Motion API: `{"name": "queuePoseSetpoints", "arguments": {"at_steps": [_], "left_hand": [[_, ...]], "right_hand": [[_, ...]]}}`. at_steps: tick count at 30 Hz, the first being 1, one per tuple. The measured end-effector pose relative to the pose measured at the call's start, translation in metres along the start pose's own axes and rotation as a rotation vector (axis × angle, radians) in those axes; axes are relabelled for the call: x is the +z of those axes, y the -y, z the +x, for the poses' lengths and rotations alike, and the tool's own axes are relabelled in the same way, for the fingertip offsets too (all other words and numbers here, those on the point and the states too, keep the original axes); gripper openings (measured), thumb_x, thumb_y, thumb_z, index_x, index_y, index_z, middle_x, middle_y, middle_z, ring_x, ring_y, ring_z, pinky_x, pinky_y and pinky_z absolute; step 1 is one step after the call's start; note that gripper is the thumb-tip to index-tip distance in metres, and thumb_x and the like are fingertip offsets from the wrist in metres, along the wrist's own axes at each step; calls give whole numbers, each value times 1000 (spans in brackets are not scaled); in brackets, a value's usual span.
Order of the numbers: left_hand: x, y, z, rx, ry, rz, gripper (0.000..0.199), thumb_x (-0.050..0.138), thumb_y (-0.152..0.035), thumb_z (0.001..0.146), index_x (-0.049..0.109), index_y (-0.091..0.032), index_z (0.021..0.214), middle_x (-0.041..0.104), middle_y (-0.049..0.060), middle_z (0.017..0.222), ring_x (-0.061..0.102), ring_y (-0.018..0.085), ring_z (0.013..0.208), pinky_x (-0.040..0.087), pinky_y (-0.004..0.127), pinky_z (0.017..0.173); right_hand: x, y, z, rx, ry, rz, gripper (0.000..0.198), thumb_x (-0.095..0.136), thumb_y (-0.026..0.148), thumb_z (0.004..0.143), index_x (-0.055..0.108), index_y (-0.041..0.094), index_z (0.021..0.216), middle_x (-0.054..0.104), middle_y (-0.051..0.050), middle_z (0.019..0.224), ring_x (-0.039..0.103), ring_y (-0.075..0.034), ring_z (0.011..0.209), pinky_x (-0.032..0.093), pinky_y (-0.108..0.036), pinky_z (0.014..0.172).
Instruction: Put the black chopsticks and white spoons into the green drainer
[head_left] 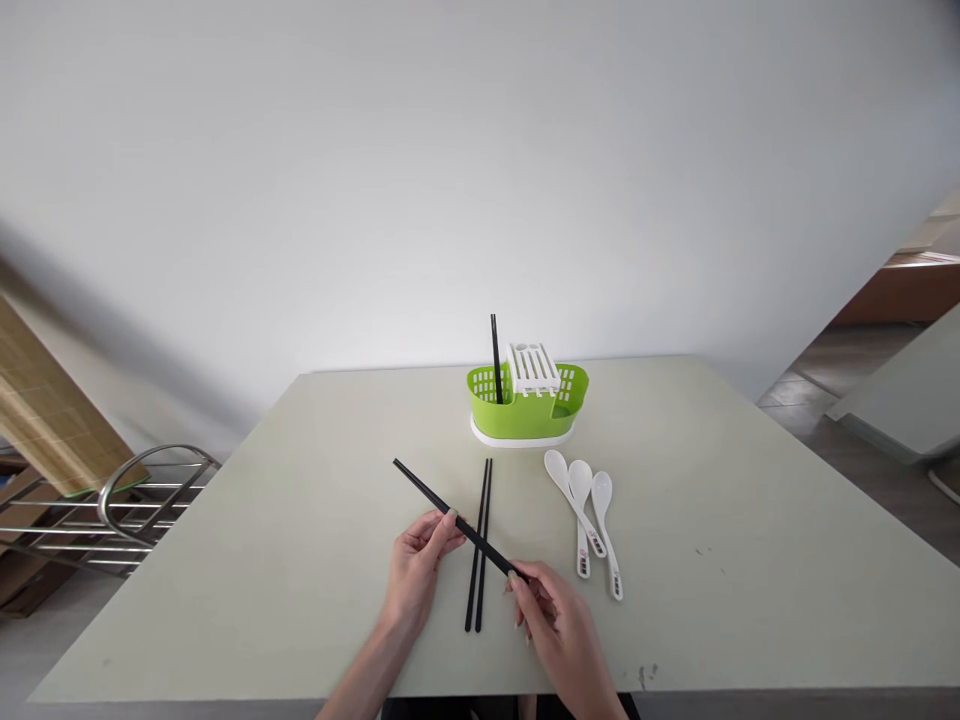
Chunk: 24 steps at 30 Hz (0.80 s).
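Black chopsticks (424,488) slant across the front of the table, held close together by both hands. My left hand (420,560) pinches them near the middle, and my right hand (551,610) grips their thicker lower end. Beneath them, two more black chopsticks (480,560) lie side by side on the tabletop, tips pointing away from me. To the right of these lie three white spoons (580,480), two of them crossing. Farther back stands a green basket (525,418) with a white slotted rack (532,368) on it. Black chopsticks (496,355) stand upright in its left compartment.
The pale table (360,430) reaches back to a white wall (450,180). Left of it, on the floor side, are a metal rack (120,520) and a bamboo-coloured panel (52,390). A light-coloured piece of furniture (915,390) stands beyond the right edge.
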<state>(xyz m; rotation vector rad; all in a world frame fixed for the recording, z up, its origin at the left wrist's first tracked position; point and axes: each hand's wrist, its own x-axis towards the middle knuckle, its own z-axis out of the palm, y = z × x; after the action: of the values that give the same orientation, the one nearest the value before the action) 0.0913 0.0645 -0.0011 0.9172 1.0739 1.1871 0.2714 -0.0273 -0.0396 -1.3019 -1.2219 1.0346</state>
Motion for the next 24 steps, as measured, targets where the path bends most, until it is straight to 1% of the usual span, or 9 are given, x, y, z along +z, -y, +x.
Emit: {"name": "queuePoseSetpoints", "arguments": {"at_steps": [3, 7, 14, 18, 24], "left_hand": [[1, -2, -1, 4, -1, 9, 35, 86, -50, 77, 78, -17, 81, 76, 7, 86, 73, 21, 89, 61, 30, 85], [1, -3, -2, 4, -6, 7, 35, 87, -50, 76, 78, -17, 82, 77, 7, 86, 73, 21, 88, 61, 30, 85], [1, -1, -1, -10, -16, -33, 37, 89, -51, 74, 80, -17, 85, 78, 8, 89, 74, 20, 88, 62, 30, 84], [1, -1, -1, -6, -11, -41, 38, 88, -52, 74, 80, -16, 85, 78, 8, 90, 74, 20, 87, 62, 30, 84], [1, -1, -1, -8, -12, -61, 39, 88, -53, 74, 80, -16, 84, 77, 7, 86, 73, 19, 84, 62, 29, 82]], "right_hand": [[0, -1, 0, -16, -17, 9, 41, 53, 51, 104, 70, 17, 119, 74, -10, 98, 64, -16, 65, 54, -25, 60], [0, -2, 0, -23, -19, 10, 42, 53, 52, 104, 71, 18, 117, 74, -10, 95, 64, -16, 64, 54, -25, 59], [0, -3, -1, -14, 3, 20, 40, 51, 52, 104, 69, 18, 117, 68, -5, 84, 61, -16, 65, 51, -25, 61], [-1, -5, -1, -11, 9, 11, 40, 52, 53, 104, 69, 19, 117, 68, -5, 82, 61, -16, 64, 50, -25, 60], [-1, -12, 1, -34, 5, 10, 42, 52, 55, 103, 70, 18, 115, 67, -5, 80, 60, -16, 61, 51, -25, 57]]}}
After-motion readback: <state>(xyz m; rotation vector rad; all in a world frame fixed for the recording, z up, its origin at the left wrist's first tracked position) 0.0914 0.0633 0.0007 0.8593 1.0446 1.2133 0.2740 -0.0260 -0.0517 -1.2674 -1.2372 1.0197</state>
